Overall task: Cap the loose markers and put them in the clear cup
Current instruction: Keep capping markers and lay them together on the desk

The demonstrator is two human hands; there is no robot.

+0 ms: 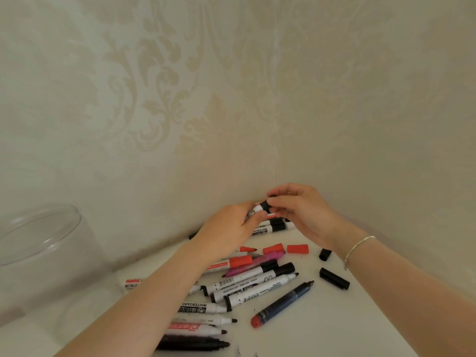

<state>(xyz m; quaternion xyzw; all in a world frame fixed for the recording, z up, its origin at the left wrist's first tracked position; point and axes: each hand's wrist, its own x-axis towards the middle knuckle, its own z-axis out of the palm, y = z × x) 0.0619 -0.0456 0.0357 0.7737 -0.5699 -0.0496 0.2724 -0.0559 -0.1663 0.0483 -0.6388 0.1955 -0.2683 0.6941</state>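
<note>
A: Markers (247,287) lie scattered on the white worktop (334,325), most of them uncapped, tips pointing right. What are the hands doing?

B: Both are raised above the pile, close to the wall corner. The left hand (231,225) curls its fingers round the white barrel of one marker (255,211). The right hand (301,210) pinches the black cap (265,205) at that marker's end between thumb and fingertips. Whether the cap is fully seated, I cannot tell.

A: And the cup?

B: The cup (38,235) stands left of the pile, well apart from it, at the frame's left edge. Whether it holds anything is hard to tell through the clear wall.

A: Any loose caps?

B: Two red caps (297,248) lie just right of the pile's upper end, and two black caps (334,278) lie further right of the pile, under the right forearm. A dark blue marker (283,304) with a red end lies by itself just right of the pile, tilted.

A: Anything behind the pile?

B: A few capped markers (274,227) lie beyond it against the wall (180,99), directly below the hands. A thin bracelet (358,247) sits on the right wrist.
</note>
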